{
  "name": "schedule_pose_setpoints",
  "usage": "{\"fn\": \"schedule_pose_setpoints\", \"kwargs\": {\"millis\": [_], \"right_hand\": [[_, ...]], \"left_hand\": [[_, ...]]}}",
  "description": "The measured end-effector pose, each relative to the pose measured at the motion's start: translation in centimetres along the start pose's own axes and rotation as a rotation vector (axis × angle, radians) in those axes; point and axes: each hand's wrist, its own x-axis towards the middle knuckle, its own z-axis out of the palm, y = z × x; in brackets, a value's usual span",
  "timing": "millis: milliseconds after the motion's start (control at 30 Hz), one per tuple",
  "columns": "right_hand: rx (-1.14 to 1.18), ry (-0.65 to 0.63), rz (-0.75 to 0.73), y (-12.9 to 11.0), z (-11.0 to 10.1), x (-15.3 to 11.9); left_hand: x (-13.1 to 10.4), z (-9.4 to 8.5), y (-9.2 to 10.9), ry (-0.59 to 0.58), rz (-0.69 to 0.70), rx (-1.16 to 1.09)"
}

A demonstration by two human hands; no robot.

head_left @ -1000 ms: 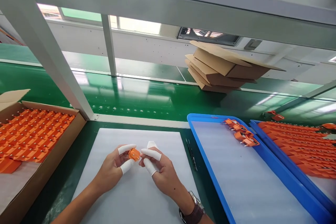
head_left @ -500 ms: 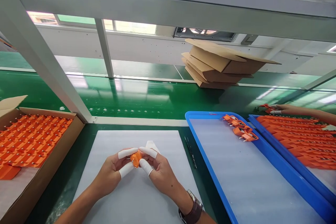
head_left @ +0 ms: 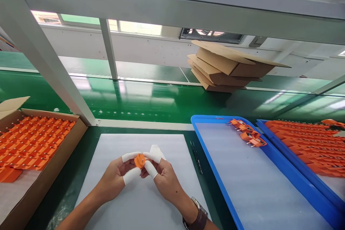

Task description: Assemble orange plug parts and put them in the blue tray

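Note:
Between the fingertips of both hands is a small orange plug (head_left: 139, 161), held a little above a white sheet (head_left: 121, 208). My left hand (head_left: 118, 176) grips its left side with thumb and forefinger, which wear white finger cots. My right hand (head_left: 161, 175), also in white cots, pinches the right side; a watch (head_left: 198, 212) is on that wrist. A white piece (head_left: 156, 151) sticks up just behind the right fingers; what it is I cannot tell. The fingers hide part of the plug.
At left stands a cardboard box (head_left: 58, 151) filled with rows of orange plugs. A blue tray (head_left: 212, 172) on the right holds several orange plugs at its far end. Beyond it is a second blue tray (head_left: 304, 172) packed with orange pieces. A thin dark tool (head_left: 196, 158) lies beside the sheet. Folded cartons (head_left: 226, 68) are stacked behind.
The plug has been turned between my fingers, so a different face shows and its pins no longer point toward me. Another person's hand over the far right tray has left the view.

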Motion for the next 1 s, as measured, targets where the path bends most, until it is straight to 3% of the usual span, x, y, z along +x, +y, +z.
{"fn": "schedule_pose_setpoints", "kwargs": {"millis": [100, 200, 333, 567, 833, 1000], "right_hand": [[-0.183, 0.011, -0.073, 0.5, -0.2, -0.3], [-0.42, 0.075, -0.298, 0.6, -0.6, -0.6], [-0.588, -0.037, -0.523, -0.3, -1.2, -0.5], [-0.673, -0.119, -0.414, -0.3, -1.5, -0.5], [-0.686, -0.153, -0.385, -0.2, -1.6, -0.5], [-0.66, -0.173, -0.351, 0.0, -1.7, -0.4]], "left_hand": [[-0.1, -0.3, -0.1, 0.007, 0.021, 0.115], [-0.2, -1.2, -0.2, -0.005, -0.027, 0.248], [-0.4, -2.1, 0.0, -0.09, -0.066, 0.317], [-0.2, -2.1, -0.2, -0.124, 0.038, 0.588], [-0.2, -2.2, -0.8, -0.139, 0.138, 0.783], [-0.1, -2.0, -1.0, -0.129, 0.115, 0.832]]}}
